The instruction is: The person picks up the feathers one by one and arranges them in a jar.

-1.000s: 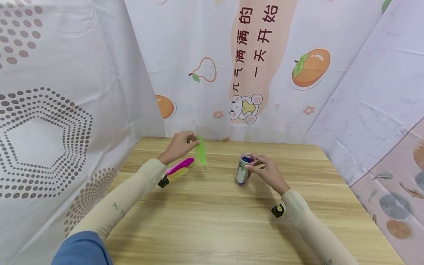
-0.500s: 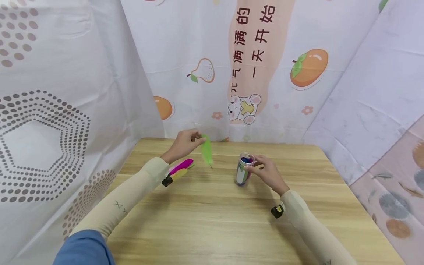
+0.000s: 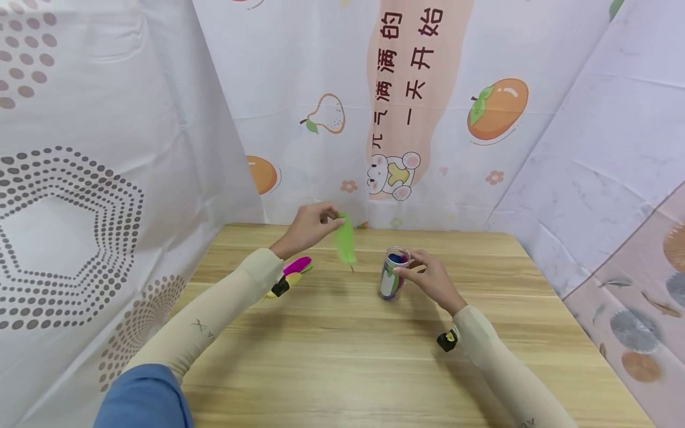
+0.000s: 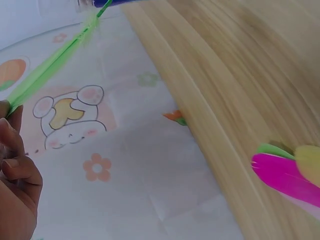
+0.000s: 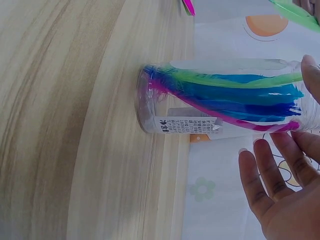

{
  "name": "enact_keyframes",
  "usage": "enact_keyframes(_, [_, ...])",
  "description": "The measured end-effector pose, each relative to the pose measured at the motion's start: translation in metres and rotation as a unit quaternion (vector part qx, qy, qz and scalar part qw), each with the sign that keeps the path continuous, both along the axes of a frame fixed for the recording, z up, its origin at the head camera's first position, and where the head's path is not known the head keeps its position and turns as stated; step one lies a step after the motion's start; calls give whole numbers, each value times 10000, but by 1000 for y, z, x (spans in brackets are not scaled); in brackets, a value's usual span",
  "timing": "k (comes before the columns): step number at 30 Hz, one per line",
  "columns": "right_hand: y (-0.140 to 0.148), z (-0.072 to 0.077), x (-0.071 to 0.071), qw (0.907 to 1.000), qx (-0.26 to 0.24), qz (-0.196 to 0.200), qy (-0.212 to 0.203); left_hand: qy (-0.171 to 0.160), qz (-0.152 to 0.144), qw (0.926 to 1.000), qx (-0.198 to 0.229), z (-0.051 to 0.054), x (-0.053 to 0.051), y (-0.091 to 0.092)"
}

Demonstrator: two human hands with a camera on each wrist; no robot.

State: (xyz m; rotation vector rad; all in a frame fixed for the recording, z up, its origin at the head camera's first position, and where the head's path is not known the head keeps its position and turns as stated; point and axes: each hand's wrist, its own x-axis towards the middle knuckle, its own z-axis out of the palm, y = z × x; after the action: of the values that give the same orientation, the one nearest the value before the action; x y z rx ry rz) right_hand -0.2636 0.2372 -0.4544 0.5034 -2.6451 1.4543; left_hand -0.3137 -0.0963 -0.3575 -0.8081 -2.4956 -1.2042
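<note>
My left hand (image 3: 313, 226) pinches a bright green feather (image 3: 345, 239) by one end. It hangs above the table, its quill pointing down, left of the jar. My right hand (image 3: 434, 280) grips a clear jar (image 3: 387, 284) near its mouth, thumb on one side and fingers on the other. The jar stands upright on the table without a lid. In the right wrist view, blue feathers (image 5: 250, 100), a magenta feather (image 5: 220, 111) and a green feather (image 5: 225, 79) show inside it, beside a printed label (image 5: 187, 125).
Left of the jar, a magenta feather (image 4: 285, 175), a yellow feather (image 4: 308, 162) and a green feather (image 4: 275, 150) lie together on the wooden table (image 3: 342, 356), partly behind the left wrist in the head view. A printed curtain (image 3: 321, 166) borders the table's far edge.
My left hand has moved right and slightly up, carrying the green feather closer to the jar. The right hand and jar have stayed in place.
</note>
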Motion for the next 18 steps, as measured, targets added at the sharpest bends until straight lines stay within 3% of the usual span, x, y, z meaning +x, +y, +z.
enact_keyframes(18, [0, 2, 1, 10000, 29, -11, -52, 481, -356, 9976, 343, 24, -1, 40])
